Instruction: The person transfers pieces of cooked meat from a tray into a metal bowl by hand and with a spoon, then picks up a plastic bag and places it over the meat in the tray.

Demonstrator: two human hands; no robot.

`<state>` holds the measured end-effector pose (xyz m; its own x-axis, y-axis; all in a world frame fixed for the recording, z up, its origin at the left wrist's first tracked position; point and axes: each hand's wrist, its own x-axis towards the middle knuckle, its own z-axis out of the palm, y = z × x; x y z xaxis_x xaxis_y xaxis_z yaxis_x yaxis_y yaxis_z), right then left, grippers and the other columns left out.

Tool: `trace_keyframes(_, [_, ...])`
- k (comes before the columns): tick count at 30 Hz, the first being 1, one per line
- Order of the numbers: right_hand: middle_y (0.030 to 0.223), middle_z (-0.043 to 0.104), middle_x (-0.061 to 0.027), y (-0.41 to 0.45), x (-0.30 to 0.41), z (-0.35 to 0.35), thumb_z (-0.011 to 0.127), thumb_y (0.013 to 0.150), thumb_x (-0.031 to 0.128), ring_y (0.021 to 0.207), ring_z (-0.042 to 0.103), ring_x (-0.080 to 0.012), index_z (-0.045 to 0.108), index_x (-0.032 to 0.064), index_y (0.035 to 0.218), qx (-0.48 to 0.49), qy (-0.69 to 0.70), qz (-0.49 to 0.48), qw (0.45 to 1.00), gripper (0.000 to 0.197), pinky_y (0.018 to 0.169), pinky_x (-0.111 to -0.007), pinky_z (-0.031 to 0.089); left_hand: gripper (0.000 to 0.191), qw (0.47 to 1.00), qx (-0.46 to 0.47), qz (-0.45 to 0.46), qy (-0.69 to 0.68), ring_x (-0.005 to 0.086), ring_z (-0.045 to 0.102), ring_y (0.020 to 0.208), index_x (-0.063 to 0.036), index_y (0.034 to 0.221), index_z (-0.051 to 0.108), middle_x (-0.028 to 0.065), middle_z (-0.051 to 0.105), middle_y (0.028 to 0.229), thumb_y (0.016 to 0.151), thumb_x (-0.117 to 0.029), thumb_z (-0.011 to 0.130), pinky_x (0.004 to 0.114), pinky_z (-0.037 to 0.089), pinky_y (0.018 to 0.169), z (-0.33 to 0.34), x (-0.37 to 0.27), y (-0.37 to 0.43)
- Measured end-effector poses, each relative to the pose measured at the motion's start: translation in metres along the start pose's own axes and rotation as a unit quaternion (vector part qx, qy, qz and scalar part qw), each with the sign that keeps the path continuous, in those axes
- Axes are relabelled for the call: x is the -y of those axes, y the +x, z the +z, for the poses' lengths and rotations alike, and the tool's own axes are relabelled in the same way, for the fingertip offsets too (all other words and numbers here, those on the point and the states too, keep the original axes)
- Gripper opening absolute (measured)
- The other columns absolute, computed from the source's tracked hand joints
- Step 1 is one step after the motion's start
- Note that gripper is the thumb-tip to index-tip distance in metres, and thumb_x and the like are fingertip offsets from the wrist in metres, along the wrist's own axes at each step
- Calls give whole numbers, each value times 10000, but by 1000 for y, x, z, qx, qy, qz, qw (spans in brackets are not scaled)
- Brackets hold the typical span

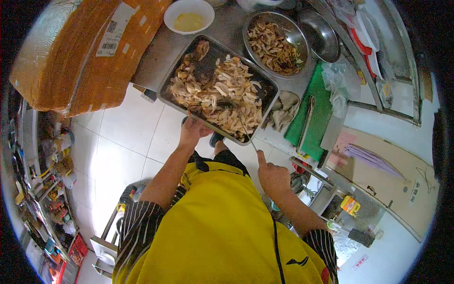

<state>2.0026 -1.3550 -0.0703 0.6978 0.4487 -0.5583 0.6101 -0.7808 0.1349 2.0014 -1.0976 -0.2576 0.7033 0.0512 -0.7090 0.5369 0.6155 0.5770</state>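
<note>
A rectangular metal tray [164, 95] holds a heap of torn, cooked meat [230, 83], which looks like chicken, with a larger browned piece at its far left corner. My left hand [193, 130] grips the tray's near edge. In my right hand [273, 175] is the end of a thin metal utensil [249, 137], my forefinger stretched along it. Its far end reaches into the meat near the tray's near right corner; what kind of tip it has cannot be told. Beyond the tray's right side stands a steel bowl [247, 53] with more meat shreds and some greens.
A white bowl [171, 10] with yellowish contents stands behind the tray, near a large taped cardboard box [74, 53]. Right of the tray lie a crumpled cloth [283, 108] and a green board [319, 117] with a long narrow tool on it. Another steel bowl [321, 33] stands at back right.
</note>
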Motion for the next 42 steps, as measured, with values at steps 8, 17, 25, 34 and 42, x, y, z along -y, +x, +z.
trace_keyframes(8, [550,567,-40,-30,-33,-19,564,812,150,460,578,-207,470,129,1301,10,-22,41,999,499,439,-392,469,296,999,8,15,-37,246,678,806,3,1162,428,148,648,944,968,-217,461,352,553,704,-8,10,2])
trace_keyframes(17, [579,594,-67,-75,-37,-3,579,827,175,438,572,-251,441,124,1316,20,62,38,997,510,411,-409,448,285,999,-34,-5,-10,243,680,821,-18,1143,461,144,660,965,967,-241,477,353,542,734,3,3,-4])
trace_keyframes(25, [601,597,-90,-14,-25,33,524,865,190,471,580,-267,417,113,1317,18,49,105,993,471,437,-418,471,285,1000,-27,-12,10,240,677,849,-28,1176,435,140,662,964,966,-215,482,349,538,728,18,-16,-18])
trace_keyframes(34, [547,570,-79,-40,-24,9,528,877,192,460,571,-250,442,99,1307,18,69,128,989,448,426,-401,458,256,998,14,9,-61,261,679,829,-43,1164,419,150,659,930,961,-184,488,340,539,696,2,0,-7])
trace_keyframes(42, [560,581,-151,-16,-6,-3,511,883,197,513,593,-333,453,69,1306,38,184,79,979,445,490,-469,477,261,999,-23,-9,-39,278,676,834,-13,1159,405,162,646,963,962,-169,474,368,544,725,1,5,-4])
